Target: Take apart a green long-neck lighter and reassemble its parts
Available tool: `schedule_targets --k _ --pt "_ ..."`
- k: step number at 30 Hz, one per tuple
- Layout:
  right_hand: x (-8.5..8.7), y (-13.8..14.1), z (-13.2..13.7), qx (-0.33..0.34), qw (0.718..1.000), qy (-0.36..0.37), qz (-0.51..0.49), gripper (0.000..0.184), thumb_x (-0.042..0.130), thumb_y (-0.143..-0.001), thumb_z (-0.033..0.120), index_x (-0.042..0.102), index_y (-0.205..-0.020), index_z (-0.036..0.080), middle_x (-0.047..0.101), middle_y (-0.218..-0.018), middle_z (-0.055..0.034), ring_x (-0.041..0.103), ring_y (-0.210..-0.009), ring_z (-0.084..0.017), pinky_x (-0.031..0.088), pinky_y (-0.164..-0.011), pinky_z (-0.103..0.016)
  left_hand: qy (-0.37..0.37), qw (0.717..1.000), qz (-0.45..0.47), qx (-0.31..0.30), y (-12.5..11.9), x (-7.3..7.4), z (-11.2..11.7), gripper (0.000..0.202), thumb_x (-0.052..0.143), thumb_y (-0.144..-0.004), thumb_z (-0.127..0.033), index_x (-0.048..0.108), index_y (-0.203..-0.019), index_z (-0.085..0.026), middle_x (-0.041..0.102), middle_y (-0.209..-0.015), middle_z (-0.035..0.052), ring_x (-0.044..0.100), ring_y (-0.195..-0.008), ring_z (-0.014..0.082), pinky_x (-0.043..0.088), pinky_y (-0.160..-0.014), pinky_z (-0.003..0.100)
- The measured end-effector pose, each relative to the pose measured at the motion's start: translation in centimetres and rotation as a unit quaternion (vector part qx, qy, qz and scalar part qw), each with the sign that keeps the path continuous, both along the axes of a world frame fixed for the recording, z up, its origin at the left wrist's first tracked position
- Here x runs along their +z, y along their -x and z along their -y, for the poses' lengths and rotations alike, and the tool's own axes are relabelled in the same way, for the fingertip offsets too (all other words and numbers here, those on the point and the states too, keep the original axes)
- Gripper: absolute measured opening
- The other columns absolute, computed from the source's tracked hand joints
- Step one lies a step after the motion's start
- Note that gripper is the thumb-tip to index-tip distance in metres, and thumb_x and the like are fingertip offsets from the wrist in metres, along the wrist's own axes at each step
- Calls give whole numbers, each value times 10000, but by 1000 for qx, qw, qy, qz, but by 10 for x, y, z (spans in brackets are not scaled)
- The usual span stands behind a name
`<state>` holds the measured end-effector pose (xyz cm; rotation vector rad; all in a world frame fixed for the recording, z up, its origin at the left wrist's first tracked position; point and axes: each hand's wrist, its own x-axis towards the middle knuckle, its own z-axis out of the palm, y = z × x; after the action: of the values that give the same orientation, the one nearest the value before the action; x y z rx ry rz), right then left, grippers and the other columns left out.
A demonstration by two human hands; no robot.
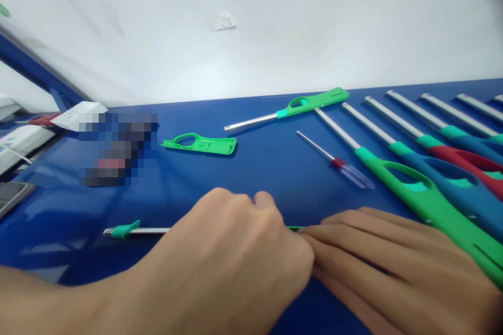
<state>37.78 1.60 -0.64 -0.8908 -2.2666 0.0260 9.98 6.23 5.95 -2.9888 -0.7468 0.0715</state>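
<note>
My left hand [231, 256] is curled into a fist over a long lighter part whose metal tube with a teal collar [126, 230] sticks out to the left. A sliver of green plastic [295, 228] shows between my hands. My right hand [389, 267] lies with its fingers pressed together against the left hand, on the same piece; what lies beneath is hidden. A small screwdriver with a clear handle [341, 165] rests just beyond my right hand. A green half shell of a lighter handle [200, 143] lies further back.
A whole green lighter [293, 108] lies near the blue table's [255, 167] back edge. A row of several long lighters, green [416, 193], blue and red, fills the right side. White boxes and a dark device [11, 194] sit at the far left. A white wall stands behind.
</note>
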Motion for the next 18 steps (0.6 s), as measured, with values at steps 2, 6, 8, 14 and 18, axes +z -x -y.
schedule_targets --k 2,6,8,14,18 --pt "0 -3 0 0 1000 3 12 423 468 -1188 50 730 -1456 246 866 -1328 36 769 -1275 -126 393 -1355 -282 -44 996 -51 -51 -2 4 1 256 412 -1070 -147 633 -965 -222 526 -919 -14 600 -720 156 568 -618 363" --pt "-1 -4 -1 -8 1000 -10 21 391 484 -1202 80 744 -1447 239 885 -1329 40 793 -1251 -132 445 -1309 -305 -57 997 18 -52 -8 11 -1 276 540 -847 -11 634 -930 -257 557 -842 7 545 -619 212 500 -519 375" --pt "0 -3 -2 -16 1000 -15 19 384 493 -1199 73 750 -1419 254 893 -1300 65 813 -1198 -128 462 -1289 -302 -59 997 51 -23 -6 11 -4 328 519 -792 34 677 -890 -236 614 -804 20 562 -572 218 408 -451 375" --pt "2 -15 -2 -8 998 -21 53 362 499 -1234 117 751 -1455 255 892 -1357 116 840 -1205 -95 492 -1330 -241 -15 990 129 61 11 -3 -7 362 478 -1001 40 737 -1002 -213 787 -991 68 723 -736 193 513 -540 281" --pt "-1 -27 -3 18 995 1 102 445 513 -1259 249 699 -1660 300 788 -1628 136 855 -1308 -151 672 -1243 -333 14 986 150 67 13 -14 -8 403 424 -1120 16 766 -1159 -195 793 -1050 56 727 -719 186 509 -546 306"
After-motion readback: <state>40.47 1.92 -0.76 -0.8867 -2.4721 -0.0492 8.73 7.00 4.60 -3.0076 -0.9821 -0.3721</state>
